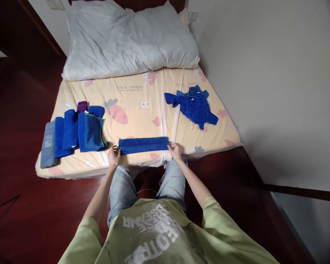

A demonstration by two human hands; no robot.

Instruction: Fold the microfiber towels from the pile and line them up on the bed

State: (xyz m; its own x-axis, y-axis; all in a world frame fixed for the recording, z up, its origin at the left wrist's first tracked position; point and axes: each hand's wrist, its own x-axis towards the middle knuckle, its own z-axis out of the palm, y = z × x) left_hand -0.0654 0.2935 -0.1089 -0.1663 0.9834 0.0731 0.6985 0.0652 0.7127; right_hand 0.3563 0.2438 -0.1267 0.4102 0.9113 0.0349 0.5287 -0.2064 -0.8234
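A blue towel [143,145], folded into a long narrow strip with a green edge, lies flat near the front edge of the bed. My left hand [114,157] pinches its left end, and my right hand [175,151] pinches its right end. To the left of my left hand sit several folded blue towels [71,128], one with a green border, beside a grey folded towel [47,145] with lettering. A purple folded cloth [82,106] shows behind them. On the right side of the bed is a crumpled heap of blue cloths [196,108].
The bed's sheet [137,124] is cream with rabbit and strawberry prints. A large white-grey quilt [132,40] lies across the head of the bed. A wall [269,91] stands to the right, and dark red floor [55,212] surrounds the front.
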